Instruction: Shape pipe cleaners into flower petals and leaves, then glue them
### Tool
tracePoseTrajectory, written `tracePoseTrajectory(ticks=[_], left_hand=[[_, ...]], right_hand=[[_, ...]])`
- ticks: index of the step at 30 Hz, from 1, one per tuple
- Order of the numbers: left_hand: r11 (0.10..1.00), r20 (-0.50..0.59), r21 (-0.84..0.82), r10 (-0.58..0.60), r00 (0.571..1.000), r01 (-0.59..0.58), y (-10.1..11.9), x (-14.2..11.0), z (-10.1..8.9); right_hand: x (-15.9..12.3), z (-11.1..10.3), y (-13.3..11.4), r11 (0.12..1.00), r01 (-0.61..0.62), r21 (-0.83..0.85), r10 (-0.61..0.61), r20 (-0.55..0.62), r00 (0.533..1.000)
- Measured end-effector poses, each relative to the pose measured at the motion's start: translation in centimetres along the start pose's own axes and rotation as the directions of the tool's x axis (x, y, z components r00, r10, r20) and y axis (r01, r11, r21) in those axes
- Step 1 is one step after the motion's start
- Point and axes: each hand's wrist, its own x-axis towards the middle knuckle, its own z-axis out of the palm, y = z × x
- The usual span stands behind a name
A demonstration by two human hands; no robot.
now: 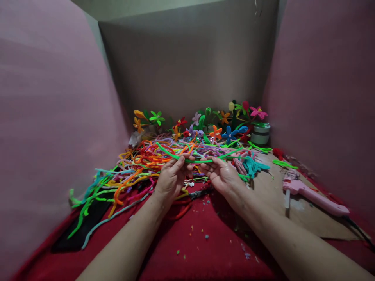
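Note:
A green pipe cleaner (199,160) is stretched between my two hands, its middle sagging slightly and both ends pointing up and outward. My left hand (175,175) pinches it left of the middle, thumb on top. On the other side my right hand (219,173) pinches it between thumb and fingers. Behind and below the hands spreads a heap of loose pipe cleaners (146,156) in many colours. Scissors (197,194) with yellow handles lie on the red cloth (205,242) just under my hands, partly hidden by the left one.
A pink glue gun (316,197) rests on a cardboard sheet (269,195) at right, its cord trailing off. Pipe-cleaner flowers (230,134) stand along the back, near a lidded jar (260,134). Pink walls (52,109) rise on both sides. Small fuzz scraps dot the cloth.

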Motion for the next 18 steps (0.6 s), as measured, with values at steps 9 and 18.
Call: tracePoseTrajectory(ticks=[9,18], left_hand=[[0.999,-0.031,-0.032,-0.015,0.999,0.014,0.47,0.08,-0.11],[0.995,-0.083,-0.094,-0.03,0.996,0.022,0.59,0.44,-0.62]], right_hand=[[0.01,-0.21,-0.24,1.0,-0.015,0.018,0.015,0.01,1.0],[0.07,-0.03,-0.21,0.999,0.014,0.052,-0.016,0.048,0.999]])
